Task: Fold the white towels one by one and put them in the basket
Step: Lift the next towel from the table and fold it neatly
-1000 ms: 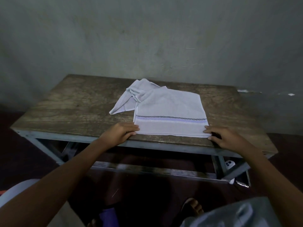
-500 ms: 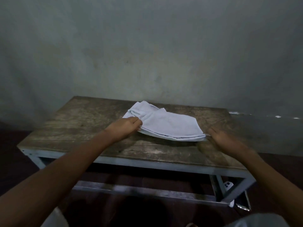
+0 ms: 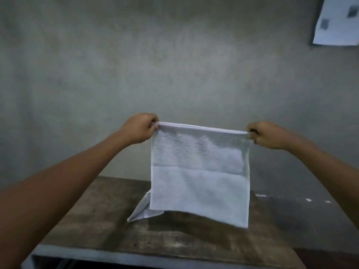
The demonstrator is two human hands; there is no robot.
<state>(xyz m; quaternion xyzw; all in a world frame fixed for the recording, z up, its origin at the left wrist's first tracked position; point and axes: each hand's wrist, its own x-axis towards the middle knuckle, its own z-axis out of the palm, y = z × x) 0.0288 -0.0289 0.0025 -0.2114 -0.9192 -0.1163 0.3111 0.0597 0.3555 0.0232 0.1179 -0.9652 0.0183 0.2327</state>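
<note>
Head view. A white towel (image 3: 200, 171) hangs as a flat sheet in the centre of the frame, stretched by its top edge between two raised hands. The left hand (image 3: 140, 128), left of centre, is pinched closed on the upper left corner; the right hand (image 3: 269, 135), right of centre, is pinched closed on the upper right corner. The doubled top hem runs taut and nearly level between them. A horizontal crease crosses the towel at mid-height. Its lower edge hangs over a worn wooden table (image 3: 93, 226) in the lower half of the frame; a further flap of white cloth (image 3: 142, 209) shows behind the lower left corner. Behind stands a grey wall (image 3: 174, 55), with a sheet of paper (image 3: 339, 22) at the upper right.
</note>
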